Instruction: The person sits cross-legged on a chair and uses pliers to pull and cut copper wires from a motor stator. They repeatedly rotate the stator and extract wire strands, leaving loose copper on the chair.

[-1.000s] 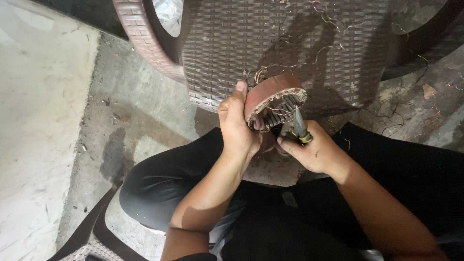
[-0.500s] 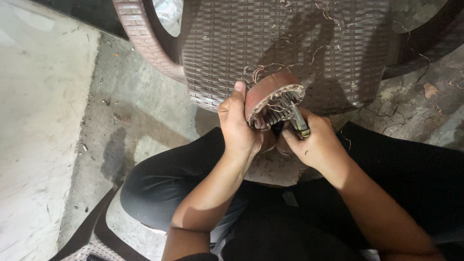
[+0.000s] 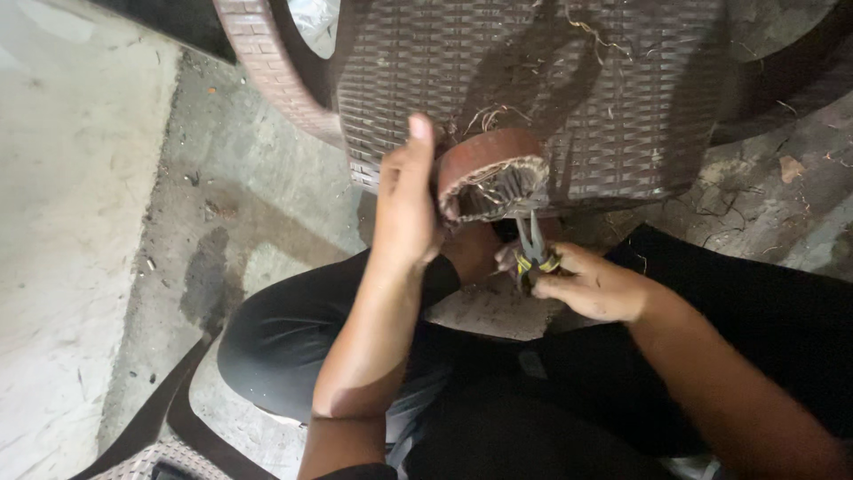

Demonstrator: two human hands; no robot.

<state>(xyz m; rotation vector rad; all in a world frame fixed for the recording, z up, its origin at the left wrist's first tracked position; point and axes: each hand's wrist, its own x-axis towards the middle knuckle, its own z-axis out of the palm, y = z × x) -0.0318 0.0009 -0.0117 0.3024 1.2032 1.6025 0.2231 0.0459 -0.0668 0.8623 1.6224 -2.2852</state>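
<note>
Right now my left hand (image 3: 404, 213) is clamped around the ring (image 3: 487, 173), thumb pointing up along its left edge and the other fingers hidden behind it, so the ring stands on edge with its open face turned toward me. It is a rust-brown round ring with a pale inner rim and a row of thin metal slots packed with wire showing inside. My right hand (image 3: 593, 284) is closed around the pliers (image 3: 533, 249), fist wrapped over the yellow-marked handles, and the slim metal nose points up into the lower edge of the ring, touching the wires there; I cannot tell whether the nose is pinching a strand. Loose wire ends (image 3: 489, 116) curl out over the top of the ring. The ring sits just in front of the edge of a brown woven chair (image 3: 569, 80), whose seat fills the upper part of the view and carries a few stray wire scraps. Below my hands are my knees in black trousers (image 3: 293, 329), folded close under the work. Under and around me is rough grey concrete floor (image 3: 89, 222), stained dark in one patch to my left, and part of a second woven chair (image 3: 142, 453) shows at the lower left corner.
</note>
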